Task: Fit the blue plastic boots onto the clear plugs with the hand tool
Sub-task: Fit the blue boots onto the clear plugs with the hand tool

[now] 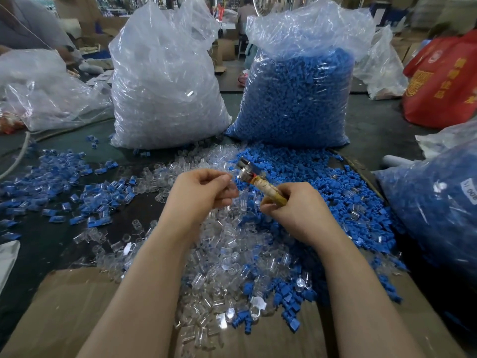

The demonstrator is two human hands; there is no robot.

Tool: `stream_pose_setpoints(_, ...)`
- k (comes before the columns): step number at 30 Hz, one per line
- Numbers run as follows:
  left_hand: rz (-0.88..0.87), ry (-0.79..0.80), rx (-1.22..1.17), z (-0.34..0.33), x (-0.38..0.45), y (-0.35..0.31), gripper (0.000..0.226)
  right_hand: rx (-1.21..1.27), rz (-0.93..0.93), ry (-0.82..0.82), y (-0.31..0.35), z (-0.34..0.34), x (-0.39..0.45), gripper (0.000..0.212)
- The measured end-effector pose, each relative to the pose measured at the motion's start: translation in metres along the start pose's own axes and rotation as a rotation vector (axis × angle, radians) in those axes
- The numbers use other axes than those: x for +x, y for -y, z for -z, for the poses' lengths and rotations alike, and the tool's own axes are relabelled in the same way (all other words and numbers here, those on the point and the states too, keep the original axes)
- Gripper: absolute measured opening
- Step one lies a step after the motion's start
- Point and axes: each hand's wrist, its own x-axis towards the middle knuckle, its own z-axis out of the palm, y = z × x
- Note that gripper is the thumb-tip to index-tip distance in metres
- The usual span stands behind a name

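My right hand point(296, 210) grips the tape-wrapped handle of the hand tool point(254, 174), whose metal head points up and left. My left hand point(204, 192) is curled just left of the tool head, its fingertips pinching a small clear plug point(230, 180) that is hard to make out. Below and around both hands lies a heap of loose clear plugs point(227, 244). Loose blue boots point(322, 182) spread to the right of it. Fitted blue-and-clear pieces point(77, 187) lie scattered on the left.
Two tall plastic sacks stand behind: one of clear plugs point(165, 81), one of blue boots point(299, 94). Another sack of blue parts point(438, 202) is at the right. A red bag point(444, 78) is at the far right. Cardboard point(77, 306) covers the near table edge.
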Motion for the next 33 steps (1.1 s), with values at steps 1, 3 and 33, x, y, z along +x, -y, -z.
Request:
stream_pose_setpoints(1, 0.035, -0.016, -0.087, 0.001, 0.001, -0.001, 0.007, -0.048, 0.012, 0.019, 0.001, -0.001, 0.000, 0.008)
stream_pose_setpoints(3, 0.091, -0.050, -0.240, 0.006, 0.004, -0.002, 0.009, -0.141, 0.044, 0.039, 0.005, -0.005, -0.001, 0.010)
stream_pose_setpoints(33, 0.117, -0.136, -0.487, 0.018, 0.006, -0.004, 0.018, -0.408, 0.146, -0.060, 0.009, -0.023, -0.003, 0.017)
